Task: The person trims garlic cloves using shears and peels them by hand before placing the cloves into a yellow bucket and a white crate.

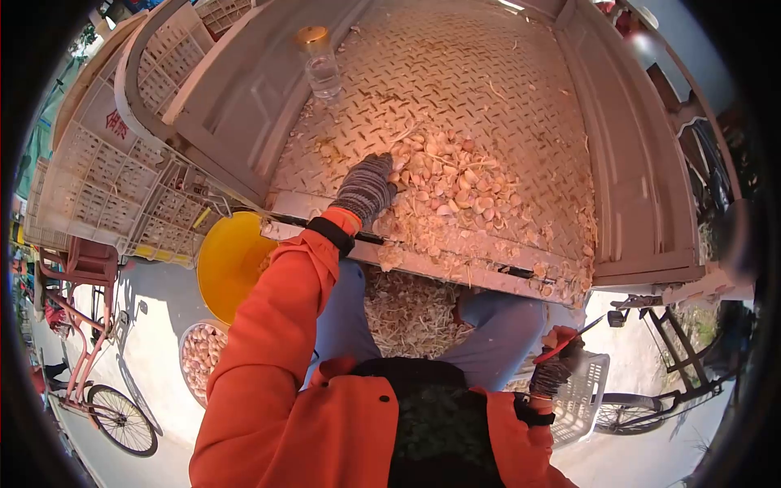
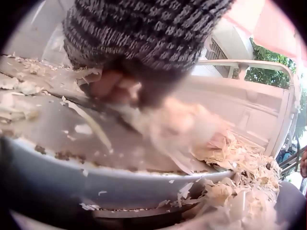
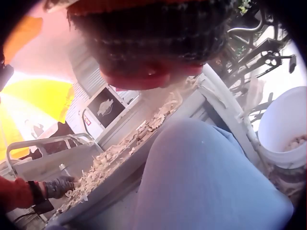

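Observation:
In a grey striped glove, my left hand (image 1: pixel 368 189) reaches the left edge of a heap of garlic cloves (image 1: pixel 460 183) on the patterned metal bed (image 1: pixel 455 73). Its bare fingertips (image 2: pixel 108 85) bend down beside blurred pale skins (image 2: pixel 182 124) in the left wrist view; whether they grip a clove cannot be told. My right hand (image 1: pixel 556 370), also gloved, is low at the right, away from the heap, and grips a red-handled tool (image 1: pixel 558 345) with a thin dark end pointing up and right. The red part (image 3: pixel 148 76) shows under the glove in the right wrist view.
A glass jar (image 1: pixel 322 73) with a gold lid stands on the bed at back left. Below the bed's left side are a yellow bucket (image 1: pixel 230 264) and a basin of cloves (image 1: pixel 202 355). A white basket (image 1: pixel 582 398) is by the right hand; peelings (image 1: pixel 407 313) lie between the legs.

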Demonstrator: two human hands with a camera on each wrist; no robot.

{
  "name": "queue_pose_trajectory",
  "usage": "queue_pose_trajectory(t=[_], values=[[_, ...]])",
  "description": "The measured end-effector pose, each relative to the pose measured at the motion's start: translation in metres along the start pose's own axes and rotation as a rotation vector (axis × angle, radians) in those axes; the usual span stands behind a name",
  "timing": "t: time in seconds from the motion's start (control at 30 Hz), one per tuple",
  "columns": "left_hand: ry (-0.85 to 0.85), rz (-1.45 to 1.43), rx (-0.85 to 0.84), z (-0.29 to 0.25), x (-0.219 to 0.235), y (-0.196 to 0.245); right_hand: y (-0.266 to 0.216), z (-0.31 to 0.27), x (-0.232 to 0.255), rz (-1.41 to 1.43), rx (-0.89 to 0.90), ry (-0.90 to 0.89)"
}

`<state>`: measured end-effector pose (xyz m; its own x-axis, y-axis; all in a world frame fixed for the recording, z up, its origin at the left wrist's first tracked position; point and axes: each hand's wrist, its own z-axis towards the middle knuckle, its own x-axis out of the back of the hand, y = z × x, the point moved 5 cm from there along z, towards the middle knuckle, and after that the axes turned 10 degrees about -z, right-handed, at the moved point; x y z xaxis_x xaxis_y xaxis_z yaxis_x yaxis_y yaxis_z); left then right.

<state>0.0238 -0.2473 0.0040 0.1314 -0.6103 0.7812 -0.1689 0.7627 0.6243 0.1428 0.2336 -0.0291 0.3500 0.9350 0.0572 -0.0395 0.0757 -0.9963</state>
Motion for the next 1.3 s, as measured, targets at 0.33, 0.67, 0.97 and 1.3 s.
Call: queue_pose_trajectory(t=[0.33, 0.67, 0.97, 1.3], values=[[0.025, -1.578, 0.291, -0.063, 0.025, -0.023, -0.079, -0.033, -0.163, -0.286, 0.183, -0.486], [-0.310, -1.284, 0.003, -0.185, 0.041, 0.050, -0.159, -0.070, -0.253, -0.101, 0.227, -0.927], [0.028, -1.570, 0.246, -0.277, 0.061, -0.018, -0.072, -0.085, -0.197, 0.236, -0.199, -0.877], [0.448, 0.711, 0.369, -0.272, 0.100, -0.155, -0.015, -0.077, -0.151, -0.385, 0.253, -0.672]])
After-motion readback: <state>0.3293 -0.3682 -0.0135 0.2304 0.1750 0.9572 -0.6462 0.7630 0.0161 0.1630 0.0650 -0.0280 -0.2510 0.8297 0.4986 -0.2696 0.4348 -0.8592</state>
